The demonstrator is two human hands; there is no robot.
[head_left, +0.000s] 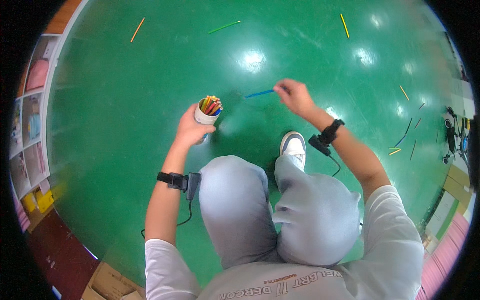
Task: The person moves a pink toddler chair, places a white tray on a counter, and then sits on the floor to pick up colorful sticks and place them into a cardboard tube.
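In my left hand (pixel 189 128) is a white cylindrical cup (pixel 205 118), tilted a little, its fingers wrapped round the side. Several colored pencils (pixel 212 106) stand packed inside it, with their ends showing above the rim. My right hand (pixel 296 99) pinches one end of a blue colored pencil (pixel 260 93), which points left toward the cup and is apart from it. The pencil's far tip is slightly blurred. Both wrists wear black straps with small devices and cables.
On the green floor (pixel 150 100) lie an orange pencil (pixel 137 30), a green pencil (pixel 224 27) and a yellow pencil (pixel 345 26). Several more pencils (pixel 395 151) are scattered at the right. White shelves (pixel 37 120) line the left; a black wheeled object (pixel 451 134) stands far right.
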